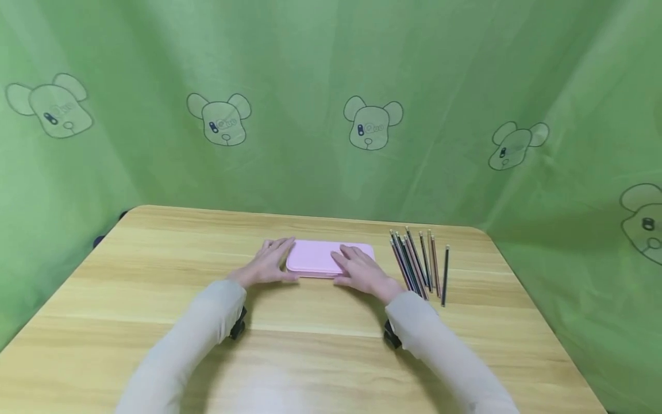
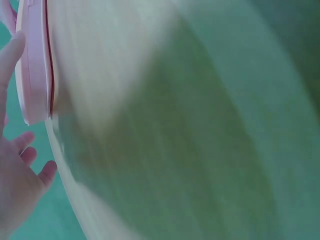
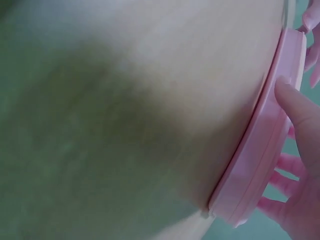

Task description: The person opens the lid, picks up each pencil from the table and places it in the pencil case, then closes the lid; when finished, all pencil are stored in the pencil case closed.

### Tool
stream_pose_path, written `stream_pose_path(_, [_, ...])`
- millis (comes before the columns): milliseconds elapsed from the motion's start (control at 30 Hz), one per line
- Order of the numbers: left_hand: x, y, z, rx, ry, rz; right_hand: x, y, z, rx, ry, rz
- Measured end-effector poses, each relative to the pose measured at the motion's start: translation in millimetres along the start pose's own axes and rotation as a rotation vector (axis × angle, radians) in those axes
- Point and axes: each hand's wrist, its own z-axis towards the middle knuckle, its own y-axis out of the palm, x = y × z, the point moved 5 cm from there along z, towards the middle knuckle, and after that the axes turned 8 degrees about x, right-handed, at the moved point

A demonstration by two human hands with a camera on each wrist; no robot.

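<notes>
Pink case (image 1: 310, 256): lies flat, lid down, on the counter (image 1: 310, 368), nearer the far edge than the near one, about midway between left and right edges. Left hand (image 1: 265, 265): at the case's left end, grip spread; the left wrist view adds the thumb tip at the side wall and fingertips standing apart past the end. Right hand (image 1: 361, 272): grip spread, fingers on the lid's right part; the right wrist view shows more plainly the thumb against the side wall, and a dark red line along its base. How firmly either presses, I cannot tell. Pencils (image 1: 411, 264): visible from the head view only, loosely grouped between case and right edge, the rightmost slightly apart. Beyond the far edge hangs a green curtain (image 1: 295, 57) printed with animal heads.
</notes>
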Motion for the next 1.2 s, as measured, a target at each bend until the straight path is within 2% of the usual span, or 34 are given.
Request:
stream_pose_path(267, [-5.9,8.5,5.5,-0.026,-0.038,-0.036,-8.8,1.7,7.5,0.020,-0.024,-0.114])
stream_pose_path(500, [-9.3,13.7,12.4,0.012,-0.066,-0.058,-9.3,6.7,12.7,0.071,-0.087,-0.295])
stream_pose_path(633, [-10.1,15.2,16.8,0.020,-0.095,-0.082,-6.8,6.3,13.3,0.070,-0.111,-0.358])
stream_pose_path(833, [-10.4,16.4,20.0,0.011,-0.108,-0.083,-5.2,7.1,14.7,0.067,-0.227,-0.428])
stream_pose_path(1000, [-11.6,13.7,22.3,0.013,-0.137,-0.107,-2.9,5.5,15.8,0.166,-0.362,-0.496])
stream_pose_path(1200, [-15.6,10.9,23.8,-0.018,-0.191,-0.175,0.5,2.8,17.5,0.318,-0.500,-0.511])
